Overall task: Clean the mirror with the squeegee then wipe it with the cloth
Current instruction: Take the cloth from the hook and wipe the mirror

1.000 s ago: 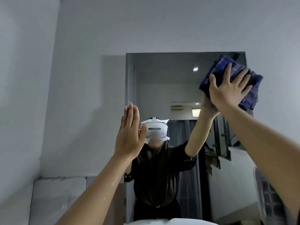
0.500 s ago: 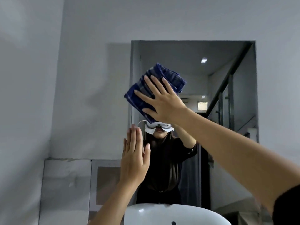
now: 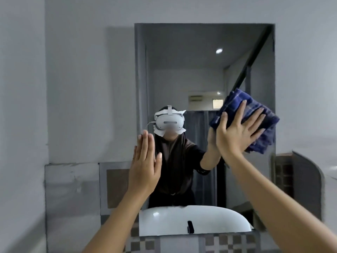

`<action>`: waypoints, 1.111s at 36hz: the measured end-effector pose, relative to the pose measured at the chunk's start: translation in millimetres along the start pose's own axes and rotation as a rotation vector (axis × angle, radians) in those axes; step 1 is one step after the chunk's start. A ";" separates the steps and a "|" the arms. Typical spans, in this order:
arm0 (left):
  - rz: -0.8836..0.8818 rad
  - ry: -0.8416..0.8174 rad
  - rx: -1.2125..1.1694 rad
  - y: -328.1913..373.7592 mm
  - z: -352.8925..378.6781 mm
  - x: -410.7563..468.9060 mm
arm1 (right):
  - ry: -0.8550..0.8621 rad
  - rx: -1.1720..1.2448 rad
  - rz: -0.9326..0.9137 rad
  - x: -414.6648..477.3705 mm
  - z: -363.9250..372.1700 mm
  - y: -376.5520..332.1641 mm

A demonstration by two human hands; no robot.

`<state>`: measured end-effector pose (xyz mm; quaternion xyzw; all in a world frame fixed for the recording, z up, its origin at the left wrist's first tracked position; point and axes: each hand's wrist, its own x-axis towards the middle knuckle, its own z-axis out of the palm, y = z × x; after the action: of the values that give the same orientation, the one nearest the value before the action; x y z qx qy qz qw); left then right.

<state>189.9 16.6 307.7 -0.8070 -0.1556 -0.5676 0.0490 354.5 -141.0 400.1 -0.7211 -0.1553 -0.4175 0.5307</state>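
A tall rectangular mirror hangs on the grey wall ahead. My right hand presses a folded blue checked cloth flat against the glass at the mirror's right edge, about halfway up. My left hand lies flat against the mirror's left edge, fingers together, holding nothing. The glass reflects a person in a white headset and dark top. No squeegee is in view.
The white rim of a basin shows in the mirror's lower part. Below the mirror runs a checked tile strip. A grey wall panel sits at the lower left, and a dark curved object stands at the right.
My right hand has swept the cloth from the top right corner to the upper left, then down and across to the right edge. The left hand has stayed on the left edge.
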 end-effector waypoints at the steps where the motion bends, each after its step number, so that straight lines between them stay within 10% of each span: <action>1: 0.011 -0.024 -0.006 -2.3 0.9 -8.5 | -0.010 0.015 0.001 -13.3 5.6 -13.4; 10: -0.042 -0.097 -0.050 -4.1 11.7 -73.0 | -0.154 -0.095 -0.802 -85.4 41.8 -103.9; 19: -0.036 -0.049 -0.075 -1.8 14.4 -93.7 | -0.278 -0.405 -1.587 -31.1 9.4 -3.5; 24: 0.023 0.044 -0.030 4.2 4.8 -51.9 | -0.152 -0.440 -1.391 28.7 -25.1 60.0; 34: 0.083 0.218 0.114 9.4 -37.3 93.0 | -0.023 -0.061 -0.130 -31.5 -8.4 71.9; 40: 0.115 0.130 0.098 4.1 -54.8 113.2 | -0.107 0.034 -0.144 -129.5 29.2 4.8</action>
<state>176.5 20.8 432.8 -0.7728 -0.1331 -0.6066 0.1306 292.3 -88.3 295.2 -0.7201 -0.2420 -0.4128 0.5026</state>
